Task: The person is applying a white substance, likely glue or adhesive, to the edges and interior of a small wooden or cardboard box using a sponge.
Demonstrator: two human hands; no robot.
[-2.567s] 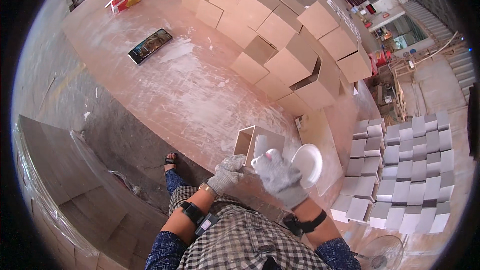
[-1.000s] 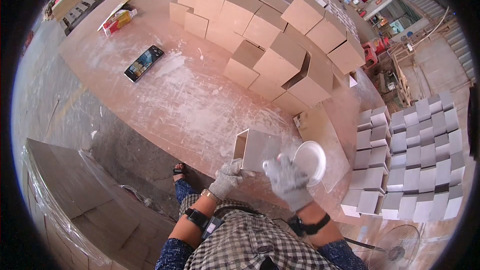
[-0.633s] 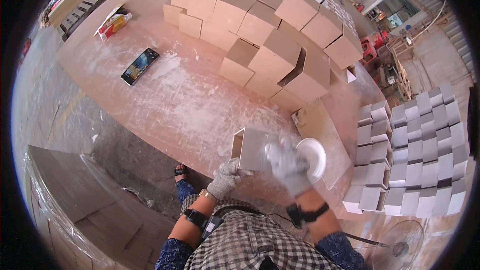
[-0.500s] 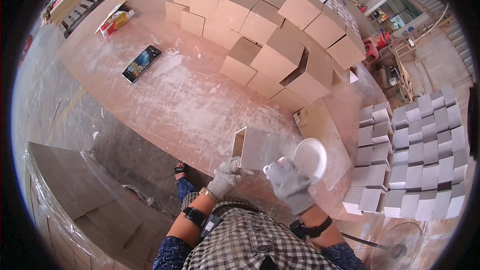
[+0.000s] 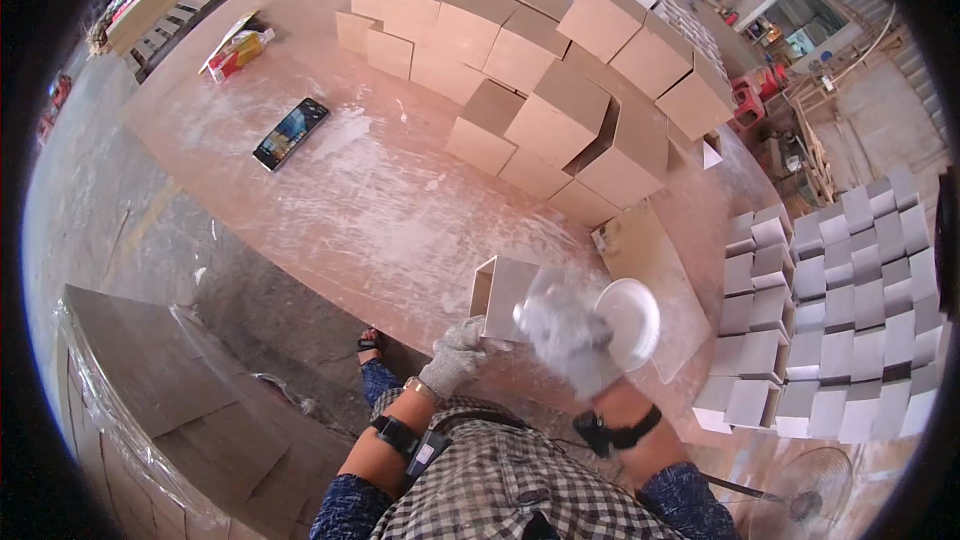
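Observation:
A small open-ended box (image 5: 507,290) with a pale grey top face and a brown inside lies at the near edge of the table. My left hand (image 5: 456,355), in a grey knit glove, is closed on its near left corner. My right hand (image 5: 572,332), gloved too, is over the right part of the top face and smeared by motion. Its fingers cannot be made out, nor whether anything is in them. Just right of that hand stands a round white dish (image 5: 632,324), on or against a tan board (image 5: 655,265).
Plain brown boxes (image 5: 540,120) are stacked along the far side of the dusty table (image 5: 370,200). Grey-white boxes (image 5: 850,310) stand in rows at right. A phone (image 5: 290,134) and a red-yellow packet (image 5: 238,55) lie at left. Wrapped panels (image 5: 160,390) stand lower left; a fan (image 5: 805,500) lower right.
My right hand has moved left and up across the box's top face and is now blurred. My left hand keeps its hold on the box. The whole view has shifted slightly.

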